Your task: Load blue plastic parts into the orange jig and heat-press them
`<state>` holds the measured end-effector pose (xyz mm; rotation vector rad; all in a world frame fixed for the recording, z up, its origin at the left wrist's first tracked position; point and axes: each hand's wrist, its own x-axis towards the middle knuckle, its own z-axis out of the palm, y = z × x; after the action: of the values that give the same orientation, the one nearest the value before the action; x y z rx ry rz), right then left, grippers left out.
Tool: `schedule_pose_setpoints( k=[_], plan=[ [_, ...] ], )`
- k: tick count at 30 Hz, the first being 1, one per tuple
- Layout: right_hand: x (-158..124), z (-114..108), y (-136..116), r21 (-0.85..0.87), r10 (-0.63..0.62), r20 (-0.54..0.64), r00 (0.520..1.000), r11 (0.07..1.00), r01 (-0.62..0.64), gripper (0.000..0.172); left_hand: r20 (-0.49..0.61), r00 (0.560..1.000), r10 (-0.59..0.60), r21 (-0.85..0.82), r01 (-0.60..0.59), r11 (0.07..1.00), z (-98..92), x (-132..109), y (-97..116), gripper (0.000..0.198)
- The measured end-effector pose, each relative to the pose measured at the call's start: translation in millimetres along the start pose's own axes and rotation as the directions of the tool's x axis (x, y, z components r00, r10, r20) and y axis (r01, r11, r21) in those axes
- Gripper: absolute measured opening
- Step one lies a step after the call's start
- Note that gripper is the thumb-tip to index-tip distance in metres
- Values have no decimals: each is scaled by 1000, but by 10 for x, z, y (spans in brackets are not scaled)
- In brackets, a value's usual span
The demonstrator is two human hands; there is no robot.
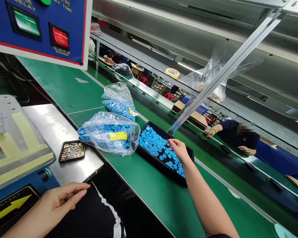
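On the green bench [149,195] we logged a black tray [149,125] of small blue parts [154,142], right hand [178,149] fingers loosely bent among them, holding none we could see, left hand [52,206] flat and empty near our lap; pinching one piece lightly seemed wisest.

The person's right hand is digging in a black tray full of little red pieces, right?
Not quite. The head view shows the right hand in the black tray, but the little pieces are blue, not red.
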<state>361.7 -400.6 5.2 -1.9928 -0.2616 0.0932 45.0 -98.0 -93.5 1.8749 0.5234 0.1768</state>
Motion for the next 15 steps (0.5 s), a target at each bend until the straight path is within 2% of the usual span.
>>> schedule_pose_setpoints(
  k=[2,3,4,6,7,8,10,15],
  plan=[
    [-65,283,-201,-3,-84,106,991,996,85,20,51,999,-3,-28,5,1000,26,-75,-27,47],
    [-98,438,-296,-17,-144,192,971,989,150,20,77,997,-3,-43,6,999,36,-120,-42,46],
    [-123,598,-384,-38,-215,287,934,971,236,21,70,998,3,-42,0,999,44,-168,-54,44],
    [-130,919,-534,-84,-351,449,822,899,429,22,57,998,11,-30,-9,1000,49,-273,-69,40],
    [-105,1080,-595,-123,-388,506,771,852,509,22,47,999,9,-23,-8,1000,46,-326,-74,38],
    [-59,1240,-649,-173,-397,543,740,809,561,22,29,1000,3,-14,-2,1000,39,-379,-80,37],
    [76,1560,-736,-287,-362,590,722,742,606,20,-16,1000,-18,0,18,1000,24,-475,-102,36],
    [412,2252,-856,-466,-248,617,747,650,600,21,-27,997,-72,-7,72,997,7,-633,-214,38]
  ],
)
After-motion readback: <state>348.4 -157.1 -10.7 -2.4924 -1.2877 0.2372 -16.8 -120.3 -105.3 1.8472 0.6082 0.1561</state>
